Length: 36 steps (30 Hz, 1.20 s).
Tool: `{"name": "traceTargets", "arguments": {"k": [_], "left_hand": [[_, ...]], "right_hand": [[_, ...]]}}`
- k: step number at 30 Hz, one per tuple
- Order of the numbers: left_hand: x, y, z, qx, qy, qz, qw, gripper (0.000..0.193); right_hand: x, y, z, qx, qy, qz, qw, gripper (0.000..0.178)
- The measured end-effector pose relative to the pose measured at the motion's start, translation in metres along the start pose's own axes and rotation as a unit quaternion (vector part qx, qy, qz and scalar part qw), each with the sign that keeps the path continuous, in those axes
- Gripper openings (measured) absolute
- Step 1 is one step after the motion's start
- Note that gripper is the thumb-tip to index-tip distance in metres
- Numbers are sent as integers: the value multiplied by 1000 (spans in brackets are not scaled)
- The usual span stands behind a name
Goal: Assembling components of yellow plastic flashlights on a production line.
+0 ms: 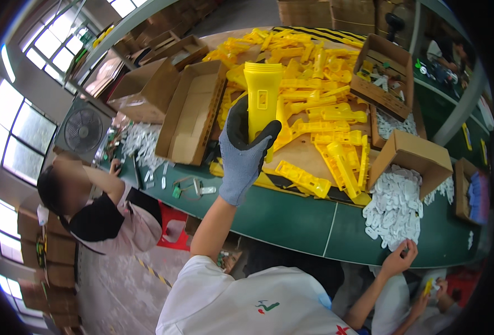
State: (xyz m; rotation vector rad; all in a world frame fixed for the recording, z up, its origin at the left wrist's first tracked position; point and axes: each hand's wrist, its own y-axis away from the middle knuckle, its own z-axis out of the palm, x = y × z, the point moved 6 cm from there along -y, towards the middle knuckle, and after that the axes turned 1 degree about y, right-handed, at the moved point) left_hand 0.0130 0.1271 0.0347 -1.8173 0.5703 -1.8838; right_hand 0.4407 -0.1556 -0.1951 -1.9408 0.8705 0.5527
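Observation:
My left hand [240,153], in a grey-blue glove with dark palm and fingertips, grips a yellow plastic flashlight housing [264,92]. The housing stands upright, its threaded wide end up and its oblong switch opening facing me. Behind it, many similar yellow housings [336,114] lie heaped over the tabletop. Low at the right, my bare right hand [401,258] reaches the near edge of a pile of small white plastic pieces [394,209]. Its thumb and fingers curl together in a pinch; whatever is between them is too small to make out.
The white pile spills from a tipped cardboard box [411,162] on the green table [291,231]. Cardboard trays [194,111] stand left of the housings, and a box of mixed parts [383,72] at right. One co-worker [107,206] sits at left; another's hands [434,290] work at lower right.

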Motion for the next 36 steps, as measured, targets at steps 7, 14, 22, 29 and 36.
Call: {"name": "traceTargets", "arguments": {"k": [7, 14, 22, 29, 36], "left_hand": [[-2, 71, -48, 33, 641, -206, 738, 65], [-14, 216, -167, 149, 567, -103, 803, 41], [-152, 396, -270, 335, -39, -439, 833, 60], [-159, 339, -317, 373, -405, -304, 777, 78], [-77, 183, -290, 156, -605, -72, 777, 79]], "right_hand": [[-4, -1, -4, 4, 17, -68, 998, 16], [4, 1, 3, 28, 35, -117, 992, 14], [-5, 0, 3, 5, 58, -187, 981, 15], [6, 8, -3, 34, 48, -166, 984, 18], [-10, 12, -14, 72, 19, -132, 988, 18]]}}
